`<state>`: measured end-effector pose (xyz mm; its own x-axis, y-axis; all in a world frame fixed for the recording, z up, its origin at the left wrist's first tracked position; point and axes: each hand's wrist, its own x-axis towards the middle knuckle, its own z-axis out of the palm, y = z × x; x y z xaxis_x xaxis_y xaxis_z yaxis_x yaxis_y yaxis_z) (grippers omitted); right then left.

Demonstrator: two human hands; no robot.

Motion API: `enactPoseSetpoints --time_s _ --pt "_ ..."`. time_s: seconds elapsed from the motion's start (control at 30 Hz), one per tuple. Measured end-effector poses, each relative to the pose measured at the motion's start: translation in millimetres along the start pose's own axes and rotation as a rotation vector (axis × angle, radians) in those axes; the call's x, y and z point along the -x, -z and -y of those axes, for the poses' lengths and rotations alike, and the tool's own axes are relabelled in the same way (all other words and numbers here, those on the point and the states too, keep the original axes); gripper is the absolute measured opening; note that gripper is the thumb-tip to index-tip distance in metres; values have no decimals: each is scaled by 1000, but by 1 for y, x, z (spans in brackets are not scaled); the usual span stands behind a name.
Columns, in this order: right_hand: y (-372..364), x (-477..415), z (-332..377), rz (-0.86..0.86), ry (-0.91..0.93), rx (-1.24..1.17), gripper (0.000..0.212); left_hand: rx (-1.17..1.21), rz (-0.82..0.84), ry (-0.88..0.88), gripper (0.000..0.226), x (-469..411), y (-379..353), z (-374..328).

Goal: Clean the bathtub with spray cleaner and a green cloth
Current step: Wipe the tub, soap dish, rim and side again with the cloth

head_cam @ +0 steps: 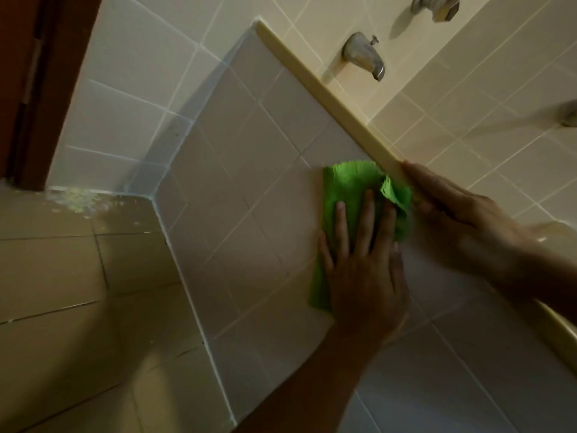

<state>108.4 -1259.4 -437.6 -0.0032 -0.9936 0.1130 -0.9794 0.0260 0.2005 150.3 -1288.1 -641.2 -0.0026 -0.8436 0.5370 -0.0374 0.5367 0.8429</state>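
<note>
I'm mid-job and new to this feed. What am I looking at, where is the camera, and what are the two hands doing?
There is no machine here. A person is cleaning with bare hands, and the single picture comes from a camera worn on their head, looking forward and down. The left hand presses a green cloth flat against the tiled side of the bathtub, fingers straight. The right hand rests on the tub's rim beside the cloth; blur hides whether it grips. Beyond the rim, a metal spout sticks out of the tiled wall. The tiled floor is at lower left. No spray bottle is in view.
</note>
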Motion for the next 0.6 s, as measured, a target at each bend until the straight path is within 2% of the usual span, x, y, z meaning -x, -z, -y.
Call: enactPoseSetpoints --time_s 0.03,0.1,0.17,0.23,0.33,0.6 --pt "-14 -1 25 1 -27 28 72 -16 -2 2 55 -11 1 1" --pt "-17 4 28 44 -60 1 76 -14 16 14 57 -38 4 4" --pt "-12 2 20 -8 -22 37 69 -5 -6 31 59 -58 5 14" --pt "-11 2 19 43 -46 56 62 9 -19 68 60 -78 4 27" --pt "-15 1 15 57 -13 79 63 38 -50 133 58 -101 6 53" --pt "-19 -15 15 41 -31 107 68 61 -104 460 65 -74 6 153"
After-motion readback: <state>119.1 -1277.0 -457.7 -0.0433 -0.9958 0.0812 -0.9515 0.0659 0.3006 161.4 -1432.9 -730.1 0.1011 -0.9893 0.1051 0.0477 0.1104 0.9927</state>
